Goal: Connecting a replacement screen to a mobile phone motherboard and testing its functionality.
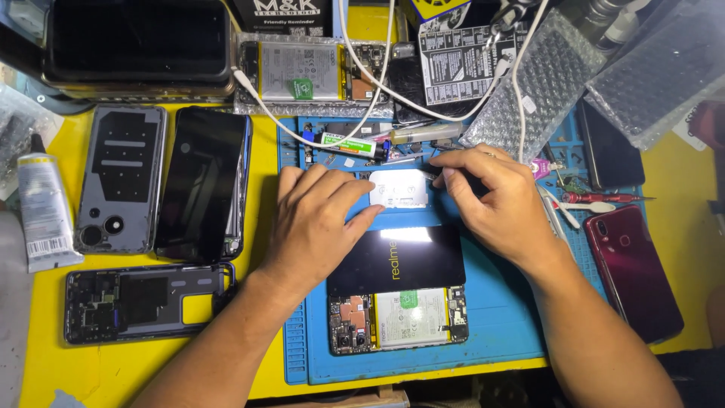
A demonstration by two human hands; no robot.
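My left hand (313,223) rests flat on the blue work mat (491,317), its fingertips touching the left edge of a small white plastic part (400,189). At the part's right edge, my right hand (495,200) pinches a thin dark tool (430,174), tip on the part. Just below lies a black phone back cover (396,258), glossy with a light reflection. Below that sits an opened phone (399,319) with its battery and circuit board exposed.
Left on the yellow table: a grey phone frame (121,179), a black phone (202,183), a stripped phone frame (143,302), a glue tube (44,211). A red phone (633,268) lies right. White cables (370,98), bubble wrap (540,83) and another opened phone (302,72) lie at the back.
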